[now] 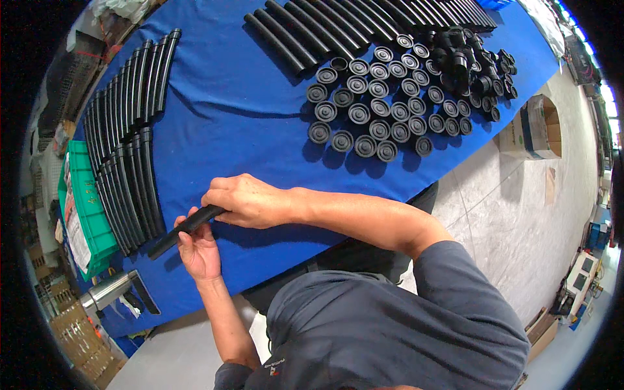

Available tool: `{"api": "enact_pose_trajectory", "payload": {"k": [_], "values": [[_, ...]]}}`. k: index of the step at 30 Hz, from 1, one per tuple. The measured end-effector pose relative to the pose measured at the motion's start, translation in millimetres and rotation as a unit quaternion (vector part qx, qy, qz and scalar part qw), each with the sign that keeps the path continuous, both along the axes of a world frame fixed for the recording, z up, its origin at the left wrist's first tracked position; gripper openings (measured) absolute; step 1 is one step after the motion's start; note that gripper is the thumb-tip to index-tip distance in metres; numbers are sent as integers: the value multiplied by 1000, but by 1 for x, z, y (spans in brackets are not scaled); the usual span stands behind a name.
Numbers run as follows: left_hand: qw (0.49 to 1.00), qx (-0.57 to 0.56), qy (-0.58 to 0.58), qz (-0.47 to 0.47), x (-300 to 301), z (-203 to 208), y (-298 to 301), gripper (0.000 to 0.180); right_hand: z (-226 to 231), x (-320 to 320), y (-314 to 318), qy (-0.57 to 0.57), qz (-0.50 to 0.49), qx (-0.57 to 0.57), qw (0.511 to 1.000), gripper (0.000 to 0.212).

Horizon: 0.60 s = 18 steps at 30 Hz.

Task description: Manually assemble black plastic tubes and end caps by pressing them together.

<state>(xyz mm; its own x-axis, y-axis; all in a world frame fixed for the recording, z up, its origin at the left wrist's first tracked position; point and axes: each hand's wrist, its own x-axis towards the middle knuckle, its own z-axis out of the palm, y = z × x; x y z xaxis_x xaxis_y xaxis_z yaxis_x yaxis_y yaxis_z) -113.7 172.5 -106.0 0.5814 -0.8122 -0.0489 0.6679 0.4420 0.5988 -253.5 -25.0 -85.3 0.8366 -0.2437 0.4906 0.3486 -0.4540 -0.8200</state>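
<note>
Both my hands are on one short black tube (175, 238), held slantwise above the blue cloth near the table's front edge. My left hand (200, 252) grips its middle from below, thumb on one side and fingers on the other. Around the tube's upper right end my right hand (246, 201) is closed, hiding that end. Left of my hands lie rows of black tubes (146, 182), side by side. Round black caps (357, 114) with ringed faces stand grouped at the right.
Longer black tubes (292, 36) lie in a row along the far side, beside a heap of black fittings (458, 58). A green bin (94, 214) and a metal cylinder (107, 290) sit at the left edge. An open cardboard box (533, 130) stands on the floor at right.
</note>
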Motion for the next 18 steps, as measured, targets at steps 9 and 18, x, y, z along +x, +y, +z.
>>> {"api": "enact_pose_trajectory", "payload": {"k": [9, 18], "values": [[998, -38, 23, -34, 6, 1, -6, 33, 5, 0, -2, -6, 29, 37, 999, 31], [999, -17, 37, -26, 8, -1, -4, 33, 2, 0, -8, 21, 34, 11, 999, 35]]}}
